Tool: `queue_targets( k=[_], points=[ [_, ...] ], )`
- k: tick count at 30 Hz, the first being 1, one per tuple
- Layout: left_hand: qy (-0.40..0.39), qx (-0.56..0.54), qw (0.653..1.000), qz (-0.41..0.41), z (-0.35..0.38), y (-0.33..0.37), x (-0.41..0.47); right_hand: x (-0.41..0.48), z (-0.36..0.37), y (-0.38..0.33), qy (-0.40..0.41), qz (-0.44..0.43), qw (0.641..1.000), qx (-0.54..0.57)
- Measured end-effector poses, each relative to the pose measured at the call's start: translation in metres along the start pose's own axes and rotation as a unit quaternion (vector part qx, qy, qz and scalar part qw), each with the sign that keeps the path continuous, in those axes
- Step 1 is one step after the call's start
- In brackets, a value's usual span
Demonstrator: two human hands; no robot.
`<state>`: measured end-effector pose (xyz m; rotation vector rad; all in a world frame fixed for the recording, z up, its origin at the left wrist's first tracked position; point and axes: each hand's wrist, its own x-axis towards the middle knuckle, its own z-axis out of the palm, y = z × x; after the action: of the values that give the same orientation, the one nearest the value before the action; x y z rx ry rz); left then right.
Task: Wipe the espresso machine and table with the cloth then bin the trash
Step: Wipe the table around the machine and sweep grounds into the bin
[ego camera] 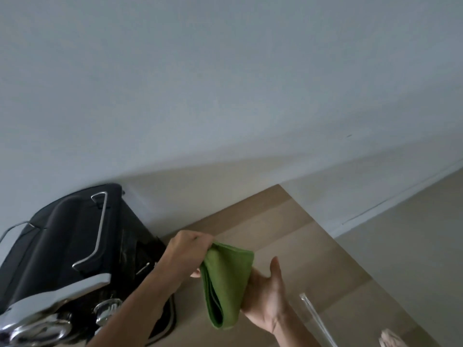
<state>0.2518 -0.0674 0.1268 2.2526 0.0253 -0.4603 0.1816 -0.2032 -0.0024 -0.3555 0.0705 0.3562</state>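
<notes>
A folded green cloth (226, 284) hangs in the air over the wooden table (283, 226), just right of the black and chrome espresso machine (75, 259). My left hand (186, 251) pinches the cloth's top edge from the left. My right hand (268, 294) lies under and behind the cloth with the palm up, thumb raised; its fingers are hidden by the cloth. At the bottom right edge a crumpled pale scrap (390, 340), likely trash, lies on the table.
A clear glass rim (315, 319) stands on the table near the bottom right. The machine sits against a grey wall (225, 96). Beyond the table's right edge is pale floor (413, 246).
</notes>
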Motion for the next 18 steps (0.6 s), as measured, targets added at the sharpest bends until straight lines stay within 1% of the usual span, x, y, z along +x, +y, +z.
queue_targets(
  k=[3,5,9,11,12,13,15,17,18],
  points=[
    [-0.010,0.004,1.000,-0.017,0.003,0.004,0.014,0.000,0.002,-0.022,0.047,-0.032,0.996,-0.072],
    [-0.024,-0.008,0.999,-0.023,0.009,0.004,0.025,-0.002,0.005,-0.047,0.100,-0.029,0.980,-0.167],
    [-0.075,-0.076,0.994,-0.031,0.037,0.010,0.054,0.006,-0.005,-0.096,0.246,-0.029,0.911,-0.329],
    [-0.088,-0.099,0.991,-0.029,0.057,0.013,0.073,0.013,-0.014,-0.121,0.295,-0.034,0.861,-0.412],
    [-0.093,-0.098,0.990,-0.028,0.068,0.011,0.086,0.017,-0.021,-0.134,0.319,-0.035,0.825,-0.466],
    [-0.093,-0.097,0.991,-0.025,0.079,0.007,0.099,0.021,-0.029,-0.145,0.339,-0.036,0.779,-0.526],
    [-0.066,-0.088,0.994,-0.015,0.100,-0.006,0.124,0.029,-0.046,-0.163,0.372,-0.035,0.669,-0.643],
    [-0.020,-0.016,1.000,0.000,0.117,-0.026,0.141,0.036,-0.064,-0.169,0.377,-0.009,0.521,-0.766],
    [-0.007,0.055,0.998,0.013,0.123,-0.039,0.146,0.038,-0.074,-0.168,0.361,0.008,0.450,-0.817]
  ],
)
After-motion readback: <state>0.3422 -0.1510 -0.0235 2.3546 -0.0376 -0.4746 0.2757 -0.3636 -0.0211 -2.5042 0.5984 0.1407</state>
